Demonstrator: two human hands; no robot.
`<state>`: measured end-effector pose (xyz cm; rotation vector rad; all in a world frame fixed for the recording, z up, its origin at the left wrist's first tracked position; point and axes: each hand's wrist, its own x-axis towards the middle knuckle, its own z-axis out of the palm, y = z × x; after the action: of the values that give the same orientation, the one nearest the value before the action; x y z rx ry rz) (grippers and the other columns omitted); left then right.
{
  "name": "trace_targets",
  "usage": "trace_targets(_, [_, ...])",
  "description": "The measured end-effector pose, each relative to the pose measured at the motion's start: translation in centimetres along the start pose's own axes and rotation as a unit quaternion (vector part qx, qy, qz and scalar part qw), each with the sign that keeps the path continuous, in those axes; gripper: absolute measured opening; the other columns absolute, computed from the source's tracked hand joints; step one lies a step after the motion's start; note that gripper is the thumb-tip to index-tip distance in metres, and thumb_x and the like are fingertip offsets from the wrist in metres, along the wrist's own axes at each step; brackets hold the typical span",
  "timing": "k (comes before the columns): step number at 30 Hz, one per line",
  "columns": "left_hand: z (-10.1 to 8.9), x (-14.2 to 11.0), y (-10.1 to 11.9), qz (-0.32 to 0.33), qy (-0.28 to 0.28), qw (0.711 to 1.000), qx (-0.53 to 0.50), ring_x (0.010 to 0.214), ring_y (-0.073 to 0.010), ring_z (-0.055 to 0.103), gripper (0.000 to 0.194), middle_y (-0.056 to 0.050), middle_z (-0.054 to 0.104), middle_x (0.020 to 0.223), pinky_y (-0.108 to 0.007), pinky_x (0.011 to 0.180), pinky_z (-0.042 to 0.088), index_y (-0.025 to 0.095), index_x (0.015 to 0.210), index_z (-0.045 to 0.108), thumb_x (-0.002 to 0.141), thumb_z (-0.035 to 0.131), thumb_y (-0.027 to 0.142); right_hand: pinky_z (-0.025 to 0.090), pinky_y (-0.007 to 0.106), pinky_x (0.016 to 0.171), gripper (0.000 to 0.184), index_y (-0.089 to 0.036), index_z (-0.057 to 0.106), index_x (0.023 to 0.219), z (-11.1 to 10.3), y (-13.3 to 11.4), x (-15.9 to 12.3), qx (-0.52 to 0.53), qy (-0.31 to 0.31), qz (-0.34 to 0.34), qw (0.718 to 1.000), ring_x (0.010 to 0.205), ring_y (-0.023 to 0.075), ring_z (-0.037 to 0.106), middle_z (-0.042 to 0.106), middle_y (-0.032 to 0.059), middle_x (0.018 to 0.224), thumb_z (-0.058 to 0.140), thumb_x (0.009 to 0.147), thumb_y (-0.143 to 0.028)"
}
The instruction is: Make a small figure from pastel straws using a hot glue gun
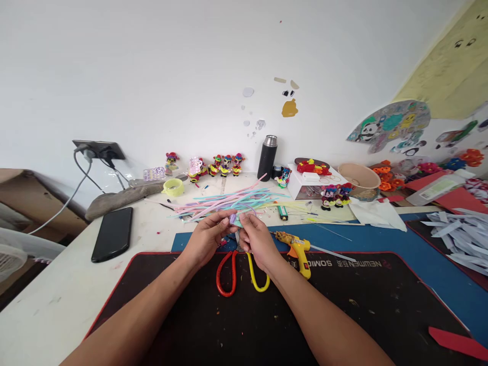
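My left hand (208,235) and my right hand (256,238) meet above the far edge of the black mat (244,315). Between their fingertips they pinch a small purple and pale blue pipe-cleaner piece (234,219). Just beyond the hands lies a loose pile of pastel pipe cleaners (229,201). Under my hands lie scissors with one red and one yellow handle (240,274). A yellow glue gun (297,247) rests to the right of my right hand.
A black phone (113,233) lies at the left. A yellow tape roll (173,187), small colourful figures (224,165), a black flask (267,157), a bowl (358,178) and a green lighter (282,212) sit further back. White paper strips (457,234) lie at the right.
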<state>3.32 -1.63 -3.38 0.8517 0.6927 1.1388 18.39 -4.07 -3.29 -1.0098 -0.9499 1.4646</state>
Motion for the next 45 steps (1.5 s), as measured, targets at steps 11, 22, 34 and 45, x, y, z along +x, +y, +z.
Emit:
trace_targets(11, [-0.03,0.01,-0.42,0.005,0.001,1.0,0.027,0.075,-0.0141,0.073,0.035,-0.004,0.078,0.088,-0.021,0.072,0.056,0.018,0.103,0.082,0.071,0.093,0.029,0.024,0.02,0.037,0.052,-0.022,0.051,0.085,0.08,0.53,0.08,0.004,0.007,-0.005,1.0,0.034,0.0053,0.034,0.037,-0.0131,0.049,0.069,0.084,-0.071])
trace_targets(22, [0.31,-0.27,0.25,-0.001,-0.002,1.0,0.009,0.073,-0.0147,0.073,0.039,-0.006,0.079,0.094,-0.024,0.073,0.057,0.017,0.102,0.083,0.069,0.095,0.033,0.024,0.019,0.037,0.052,-0.022,0.051,0.085,0.17,0.31,-0.06,-0.003,0.0,-0.006,1.0,0.034,0.0055,0.036,0.039,-0.0128,0.049,0.069,0.085,-0.071])
trace_targets(34, [0.18,0.01,-0.42,0.032,0.006,0.996,0.086,0.071,-0.0154,0.069,0.038,-0.006,0.077,0.096,-0.028,0.071,0.056,0.018,0.099,0.081,0.068,0.095,0.035,0.023,0.02,0.036,0.05,-0.023,0.048,0.083,0.25,0.79,0.13,0.002,0.009,-0.006,1.0,0.034,0.0057,0.031,0.037,-0.0128,0.049,0.069,0.084,-0.069])
trace_targets(45, [0.61,-0.23,0.27,0.012,0.012,0.998,0.058,0.07,-0.0159,0.07,0.036,-0.006,0.077,0.093,-0.028,0.07,0.057,0.016,0.096,0.081,0.069,0.094,0.037,0.022,0.02,0.036,0.051,-0.023,0.049,0.084,0.29,0.65,-0.04,-0.006,0.001,-0.007,1.0,0.035,0.0052,0.032,0.037,-0.0128,0.05,0.068,0.085,-0.07])
